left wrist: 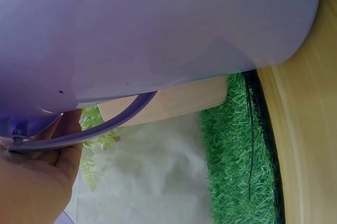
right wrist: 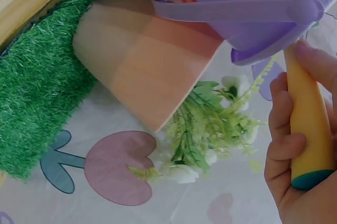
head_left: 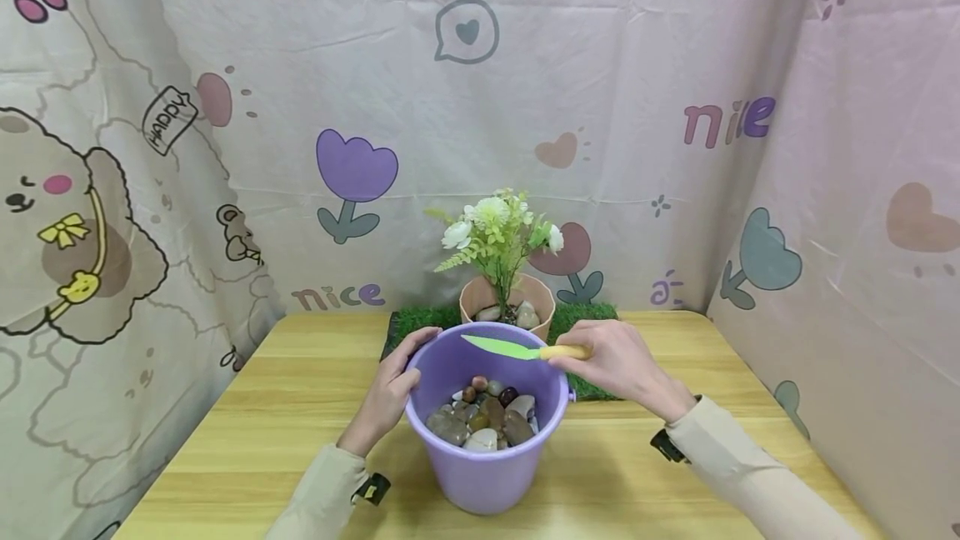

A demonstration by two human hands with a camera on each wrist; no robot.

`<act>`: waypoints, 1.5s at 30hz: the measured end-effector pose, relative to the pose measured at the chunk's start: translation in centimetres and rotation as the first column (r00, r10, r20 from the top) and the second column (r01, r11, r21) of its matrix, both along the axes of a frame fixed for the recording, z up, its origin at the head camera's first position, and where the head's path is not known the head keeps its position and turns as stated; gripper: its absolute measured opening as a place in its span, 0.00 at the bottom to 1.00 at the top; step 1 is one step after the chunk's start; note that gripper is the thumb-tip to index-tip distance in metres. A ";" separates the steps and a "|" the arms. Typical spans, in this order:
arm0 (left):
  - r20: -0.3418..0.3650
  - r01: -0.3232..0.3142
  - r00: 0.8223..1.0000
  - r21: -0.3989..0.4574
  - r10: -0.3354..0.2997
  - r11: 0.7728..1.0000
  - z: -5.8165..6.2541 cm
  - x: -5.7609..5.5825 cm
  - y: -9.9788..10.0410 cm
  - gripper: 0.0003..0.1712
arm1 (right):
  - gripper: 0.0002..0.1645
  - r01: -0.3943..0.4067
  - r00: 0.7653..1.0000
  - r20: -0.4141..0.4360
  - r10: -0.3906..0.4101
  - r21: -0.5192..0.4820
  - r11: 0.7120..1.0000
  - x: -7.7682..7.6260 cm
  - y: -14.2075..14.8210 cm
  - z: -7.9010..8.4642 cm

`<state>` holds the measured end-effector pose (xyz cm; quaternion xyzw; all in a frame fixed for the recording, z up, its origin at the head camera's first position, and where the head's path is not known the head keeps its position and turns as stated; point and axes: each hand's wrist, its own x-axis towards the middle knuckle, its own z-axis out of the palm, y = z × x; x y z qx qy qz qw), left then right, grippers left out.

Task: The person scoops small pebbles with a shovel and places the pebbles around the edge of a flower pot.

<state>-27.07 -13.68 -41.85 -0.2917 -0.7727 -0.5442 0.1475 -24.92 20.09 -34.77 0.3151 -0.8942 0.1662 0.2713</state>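
Note:
A purple bucket [head_left: 486, 473] stands on the table with several smooth stones [head_left: 487, 415] in its bottom. My left hand [head_left: 390, 390] grips the bucket's left rim, thumb toward the inside. In the left wrist view that hand [left wrist: 42, 182] is at the rim beside the bucket's handle [left wrist: 105, 126]. A small trowel with a green blade [head_left: 506, 347] and a yellow handle [right wrist: 308, 124] is in my right hand [head_left: 618, 361]. Its blade lies over the bucket's mouth, pointing left. Fingers of the right hand [right wrist: 310, 145] wrap the handle in the right wrist view.
Behind the bucket, a peach flowerpot [head_left: 542, 300] holds white flowers and green leaves [head_left: 495, 227], with stones at the stems' base. It sits on a green artificial grass mat [head_left: 592, 319]. Wooden table [head_left: 285, 407] surrounds the bucket; printed cloth [head_left: 480, 107] hangs behind and at both sides.

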 end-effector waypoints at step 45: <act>-0.012 0.003 1.000 0.012 -0.003 1.000 0.0 -0.1 0.0 0.40 | 0.17 0.003 1.000 0.027 -0.016 0.415 0.910 -1.1 -5.5 0.8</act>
